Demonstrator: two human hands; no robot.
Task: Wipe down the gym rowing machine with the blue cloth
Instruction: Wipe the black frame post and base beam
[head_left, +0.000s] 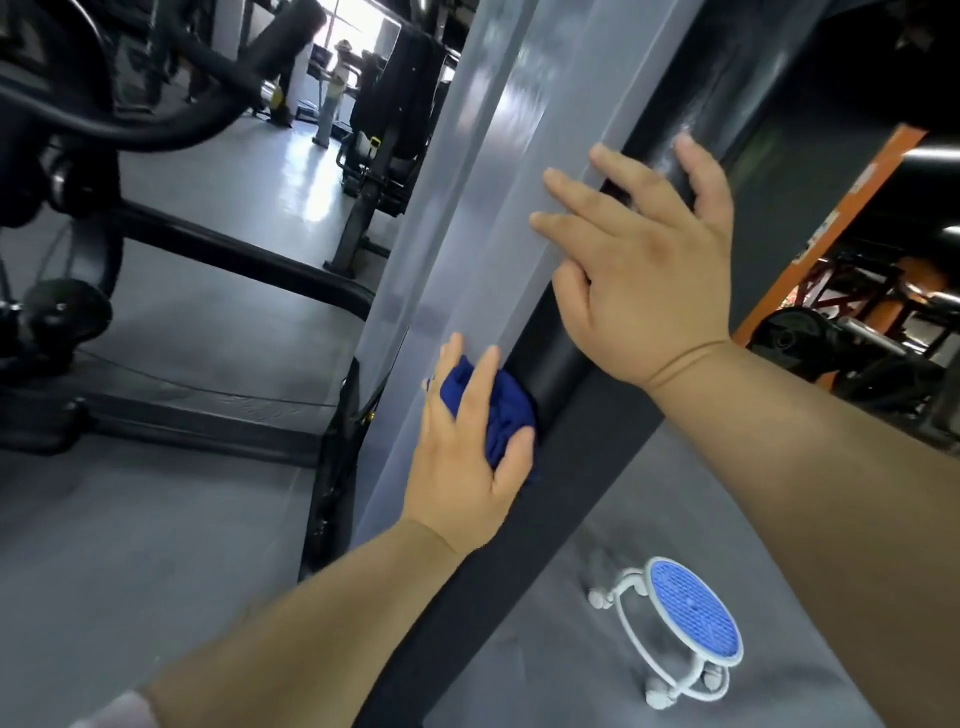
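The rowing machine's long pale grey rail (488, 171) runs up the middle of the head view, with a black strip (566, 358) along its right side. My left hand (467, 457) grips the bunched blue cloth (498, 410) and presses it against the rail where the grey meets the black. Higher up, my right hand (649, 260) lies flat on the rail with its fingers spread and straight, the thumb on the black strip. Part of the cloth is hidden under my left fingers.
A small white stool with a round blue top (693, 618) stands on the grey floor at the lower right. Black exercise machines (78, 260) fill the left. An orange frame (831, 223) and weight plates are at the right. A person stands far off (332, 93).
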